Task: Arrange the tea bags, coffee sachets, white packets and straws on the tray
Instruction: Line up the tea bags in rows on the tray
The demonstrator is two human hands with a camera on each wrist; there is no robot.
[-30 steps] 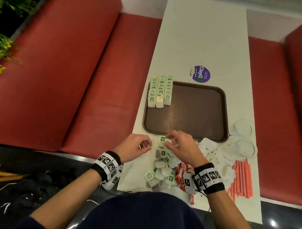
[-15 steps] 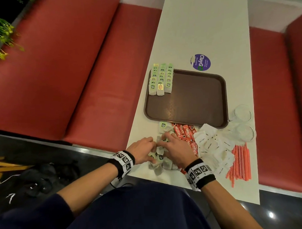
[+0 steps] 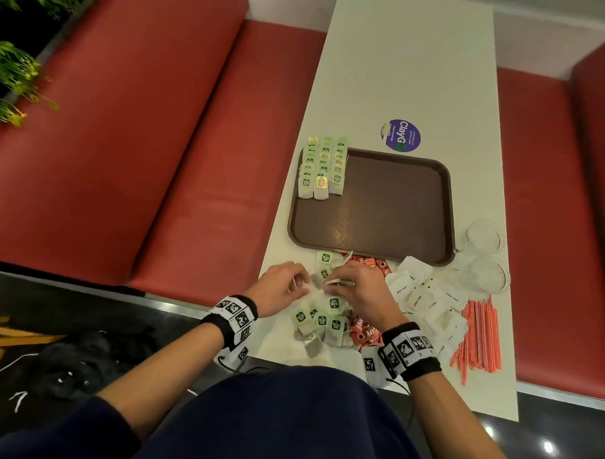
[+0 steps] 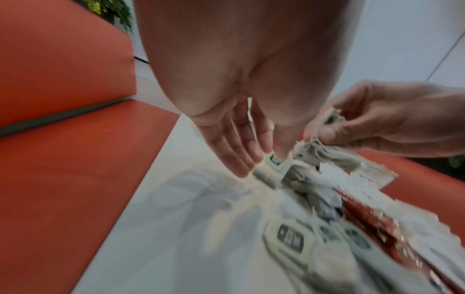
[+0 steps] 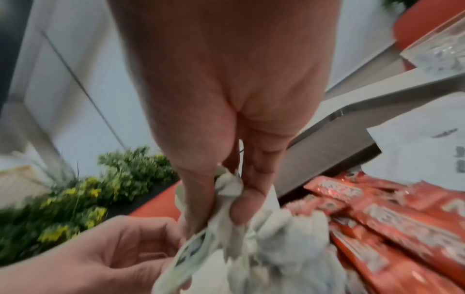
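Tea bags (image 3: 323,326) lie heaped at the near edge of the table (image 3: 405,71), with coffee sachets (image 3: 364,333), white packets (image 3: 422,299) and straws (image 3: 479,336) spread to their right, all still off the tray. Just beyond the heap, the right hand (image 3: 360,291) pinches a bunch of bags, while the left hand (image 3: 282,288) reaches in with relaxed fingers, touching one. Farther off, the tray (image 3: 389,205) holds three neat rows of tea bags (image 3: 323,166) in its far-left corner; most of the work seems to remain.
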